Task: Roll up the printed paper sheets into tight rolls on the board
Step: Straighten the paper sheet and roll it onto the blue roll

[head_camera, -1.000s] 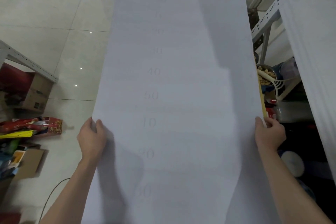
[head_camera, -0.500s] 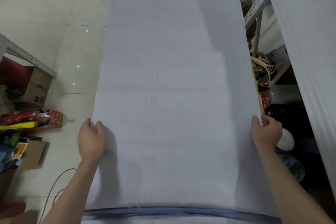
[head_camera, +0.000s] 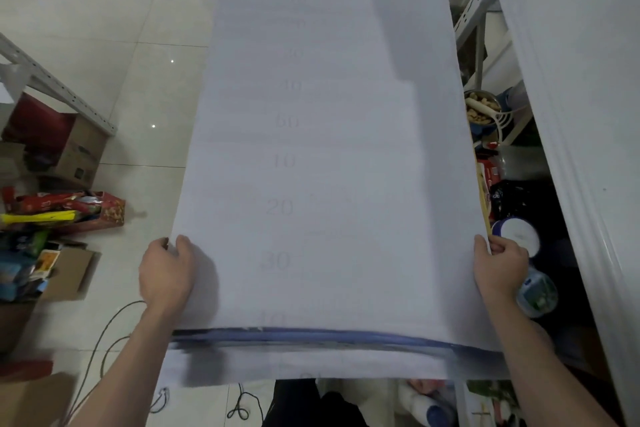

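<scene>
Beside the paper sheet [head_camera: 329, 149], boxes [head_camera: 65, 152] crowd the floor [head_camera: 138, 10].

A long white paper sheet [head_camera: 329, 149] is covering the surface almost wholly, running from 12 o'clock down to 6 o'clock, with faint numbers showing through along its middle. Only a thin yellowish edge of the surface [head_camera: 483, 198] is peeking out at 3 o'clock. At 6 o'clock the sheet's near end is curling into a roll [head_camera: 311, 338] with a dark blue line across it. The left hand [head_camera: 166, 274] is gripping the sheet's edge at 8 o'clock, the right hand [head_camera: 498, 263] its edge at 4 o'clock. A pale tiled floor [head_camera: 114, 45] is lying below at 10 o'clock, carrying cardboard boxes [head_camera: 69, 156] at 9 o'clock.
</scene>
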`<state>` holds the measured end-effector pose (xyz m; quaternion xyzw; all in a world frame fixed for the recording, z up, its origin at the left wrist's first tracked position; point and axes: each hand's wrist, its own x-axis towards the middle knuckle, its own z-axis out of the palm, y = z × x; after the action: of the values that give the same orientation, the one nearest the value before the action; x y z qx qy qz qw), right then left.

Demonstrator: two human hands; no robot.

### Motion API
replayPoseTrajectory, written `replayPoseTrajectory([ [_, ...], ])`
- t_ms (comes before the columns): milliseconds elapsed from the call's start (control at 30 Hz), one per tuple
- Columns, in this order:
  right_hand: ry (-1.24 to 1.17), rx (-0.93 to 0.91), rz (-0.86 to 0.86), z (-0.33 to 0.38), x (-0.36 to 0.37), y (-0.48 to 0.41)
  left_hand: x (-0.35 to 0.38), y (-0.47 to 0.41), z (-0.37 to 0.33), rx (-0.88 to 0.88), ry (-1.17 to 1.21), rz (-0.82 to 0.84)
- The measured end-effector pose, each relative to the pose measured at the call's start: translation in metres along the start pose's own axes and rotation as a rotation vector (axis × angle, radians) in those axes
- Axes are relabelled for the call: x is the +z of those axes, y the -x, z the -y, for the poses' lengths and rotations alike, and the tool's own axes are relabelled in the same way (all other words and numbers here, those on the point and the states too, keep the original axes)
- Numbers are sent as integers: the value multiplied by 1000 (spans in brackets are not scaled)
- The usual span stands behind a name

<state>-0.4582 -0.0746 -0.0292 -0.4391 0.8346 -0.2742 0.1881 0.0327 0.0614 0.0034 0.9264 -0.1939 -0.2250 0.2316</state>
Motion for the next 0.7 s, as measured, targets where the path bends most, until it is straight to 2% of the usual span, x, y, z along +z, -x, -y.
replayPoseTrajectory([
  [200, -33, 9, 77, -4, -14, 15, -9, 27, 20, 165, 61, 66],
  [400, 3, -24, 118, -36, -31, 39, -21, 52, 47, 58, -38, 44],
  [633, -15, -77, 173, -39, -47, 57, -22, 73, 69, 205, -84, 66],
  [700, 89, -68, 166, -49, -54, 65, -24, 73, 79, 134, -145, 61],
])
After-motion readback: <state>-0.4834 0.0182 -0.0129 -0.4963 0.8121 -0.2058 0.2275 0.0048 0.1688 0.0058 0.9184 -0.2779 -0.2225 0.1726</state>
